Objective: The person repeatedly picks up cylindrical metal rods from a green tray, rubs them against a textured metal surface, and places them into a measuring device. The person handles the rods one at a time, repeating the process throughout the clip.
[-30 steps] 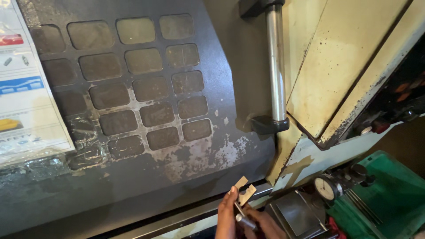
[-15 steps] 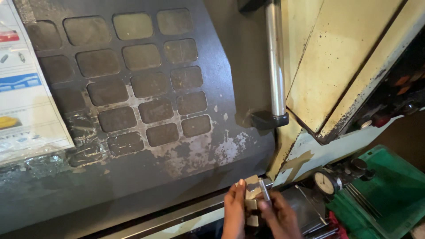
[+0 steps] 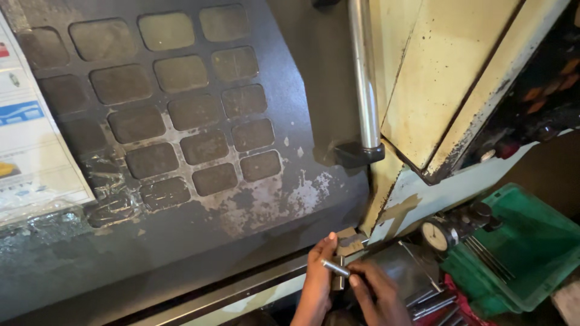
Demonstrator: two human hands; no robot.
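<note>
2 hands: both are at the bottom centre of the frame, close together, in front of a big machine.
Left hand (image 3: 314,284): it comes up from the bottom edge; thumb tip and fingers are closed narrow on a small metal block (image 3: 348,244), which it holds by the lower part.
Right hand (image 3: 377,296): it lies just right of the left hand; thumb and forefinger pinch 1 end of a short steel pin (image 3: 334,267).
Pin: it is tilted, its free end points to the upper left and lies against the left thumb, just below the block.
Block: grey and flat-sided, it sits just under the lower corner of the dark panel (image 3: 181,151), touching or almost touching it; I cannot tell which.
Panel: dark, worn, with rows of square windows; scratched bare patches are near its lower right part.
Handle (image 3: 362,78): a steel bar, upright, at the top centre, with a black foot at its lower end.
Sheet (image 3: 30,145): a printed paper under plastic, at the left edge.
Dial gauge (image 3: 436,235): round white face, right of the hands.
Tray (image 3: 531,241): green plastic, lower right, near the gauge.
</note>
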